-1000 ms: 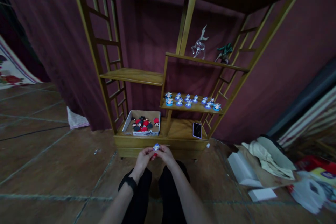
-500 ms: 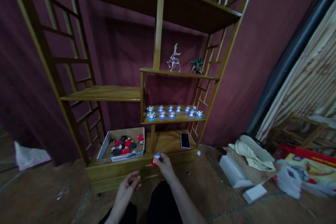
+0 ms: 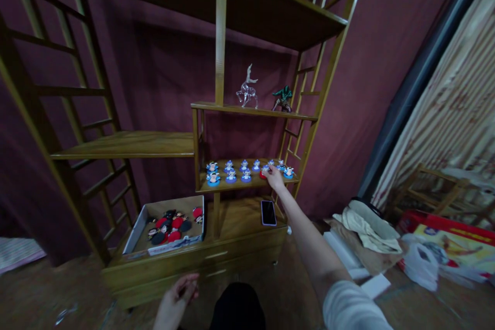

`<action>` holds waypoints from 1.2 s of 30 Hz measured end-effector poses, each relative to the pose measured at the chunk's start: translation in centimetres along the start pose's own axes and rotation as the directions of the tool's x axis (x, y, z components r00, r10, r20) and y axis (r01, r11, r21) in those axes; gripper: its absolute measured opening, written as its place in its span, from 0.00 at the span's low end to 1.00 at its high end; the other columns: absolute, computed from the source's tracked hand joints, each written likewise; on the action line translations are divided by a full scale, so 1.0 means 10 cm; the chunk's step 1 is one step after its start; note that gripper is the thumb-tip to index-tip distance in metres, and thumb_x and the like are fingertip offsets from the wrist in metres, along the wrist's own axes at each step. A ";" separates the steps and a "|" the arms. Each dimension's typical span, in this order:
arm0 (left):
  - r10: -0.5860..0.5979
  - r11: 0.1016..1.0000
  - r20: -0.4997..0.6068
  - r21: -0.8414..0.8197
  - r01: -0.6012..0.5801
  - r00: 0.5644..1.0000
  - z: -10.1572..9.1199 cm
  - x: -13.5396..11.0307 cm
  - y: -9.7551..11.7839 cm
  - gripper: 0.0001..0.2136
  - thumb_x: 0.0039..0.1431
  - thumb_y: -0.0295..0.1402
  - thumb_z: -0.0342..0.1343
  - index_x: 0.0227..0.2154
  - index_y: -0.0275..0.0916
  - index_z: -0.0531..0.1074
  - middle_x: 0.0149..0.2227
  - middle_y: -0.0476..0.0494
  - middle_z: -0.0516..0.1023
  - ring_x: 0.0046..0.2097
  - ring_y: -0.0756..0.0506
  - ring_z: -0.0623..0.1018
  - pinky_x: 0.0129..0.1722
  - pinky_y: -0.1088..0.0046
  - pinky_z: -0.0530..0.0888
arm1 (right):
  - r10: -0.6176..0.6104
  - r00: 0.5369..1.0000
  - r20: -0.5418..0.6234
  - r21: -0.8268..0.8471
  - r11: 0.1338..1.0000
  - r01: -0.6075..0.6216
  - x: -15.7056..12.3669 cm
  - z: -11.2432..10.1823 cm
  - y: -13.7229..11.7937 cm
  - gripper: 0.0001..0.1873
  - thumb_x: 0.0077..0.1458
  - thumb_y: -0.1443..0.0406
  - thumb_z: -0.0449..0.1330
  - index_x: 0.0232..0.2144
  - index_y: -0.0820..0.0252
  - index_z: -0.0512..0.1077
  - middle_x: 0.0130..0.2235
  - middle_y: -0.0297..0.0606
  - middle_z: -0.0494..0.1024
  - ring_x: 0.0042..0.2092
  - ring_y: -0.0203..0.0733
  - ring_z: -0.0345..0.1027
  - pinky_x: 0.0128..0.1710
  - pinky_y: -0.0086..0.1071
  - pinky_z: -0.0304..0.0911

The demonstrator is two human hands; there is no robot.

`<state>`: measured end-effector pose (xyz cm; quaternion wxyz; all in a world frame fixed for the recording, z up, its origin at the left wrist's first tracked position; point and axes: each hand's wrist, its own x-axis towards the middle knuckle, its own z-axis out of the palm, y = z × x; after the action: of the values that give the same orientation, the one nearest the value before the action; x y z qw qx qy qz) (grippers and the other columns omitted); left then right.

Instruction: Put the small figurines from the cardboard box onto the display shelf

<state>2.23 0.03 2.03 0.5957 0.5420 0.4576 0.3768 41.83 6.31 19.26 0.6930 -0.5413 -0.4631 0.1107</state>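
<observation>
My right hand (image 3: 275, 179) reaches over the lower right shelf (image 3: 255, 183), its fingers closed on a small figurine with a red base (image 3: 263, 174). The figurine is at the front of the shelf, partly covered by the fingertips; I cannot tell if its base touches the wood. Several small blue-and-white figurines (image 3: 246, 175) stand in two rows to its left, and a few more, such as one on a blue base (image 3: 288, 172), to its right. Low in front of the cabinet, my left hand (image 3: 180, 296) is empty, fingers loosely curled and apart from the thumb.
On the cabinet's bottom surface are a shallow cardboard box (image 3: 135, 224) of red- and black-based figurines and a phone (image 3: 268, 213). A clear deer ornament (image 3: 247, 90) and a green-cloaked figure (image 3: 283, 98) stand one shelf above. Bags and white boxes (image 3: 377, 286) lie on the floor at right.
My right hand has carried the red-based figurine up and to the right, from in front of the cabinet to the figurine shelf. My left hand has moved slightly lower in view.
</observation>
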 end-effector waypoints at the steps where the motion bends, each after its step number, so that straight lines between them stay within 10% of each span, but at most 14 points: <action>1: -0.005 1.000 0.002 0.000 0.005 1.000 0.01 0.01 -0.02 0.26 0.26 0.52 0.63 0.28 0.38 0.73 0.21 0.49 0.73 0.24 0.47 0.73 0.25 0.72 0.70 | 0.003 1.000 0.003 -0.043 0.999 -0.003 0.04 0.01 0.03 0.13 0.37 0.63 0.62 0.31 0.58 0.72 0.29 0.32 0.75 0.33 0.39 0.67 0.43 0.37 0.60; 13: -0.005 0.997 0.004 0.081 0.005 1.000 0.00 0.13 -0.15 0.24 0.26 0.52 0.62 0.25 0.38 0.73 0.23 0.47 0.74 0.25 0.47 0.73 0.28 0.71 0.71 | -0.050 0.999 -0.004 -0.290 0.956 0.047 -0.03 0.10 0.24 0.35 0.34 0.65 0.64 0.49 0.58 0.62 0.52 0.43 0.66 0.54 0.45 0.58 0.56 0.40 0.48; 36: 0.066 0.983 0.062 0.166 -0.076 0.996 0.00 0.12 -0.19 0.24 0.34 0.54 0.58 0.28 0.37 0.74 0.22 0.48 0.73 0.25 0.47 0.72 0.27 0.72 0.69 | 0.040 0.997 0.062 -0.375 0.927 -0.014 -0.06 0.06 0.14 0.32 0.37 0.67 0.63 0.49 0.57 0.64 0.44 0.41 0.73 0.45 0.44 0.67 0.50 0.40 0.57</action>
<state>2.45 0.89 -0.05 0.5466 0.6167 0.4513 0.3425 41.50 6.88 17.68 0.5594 -0.6655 -0.4917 0.0485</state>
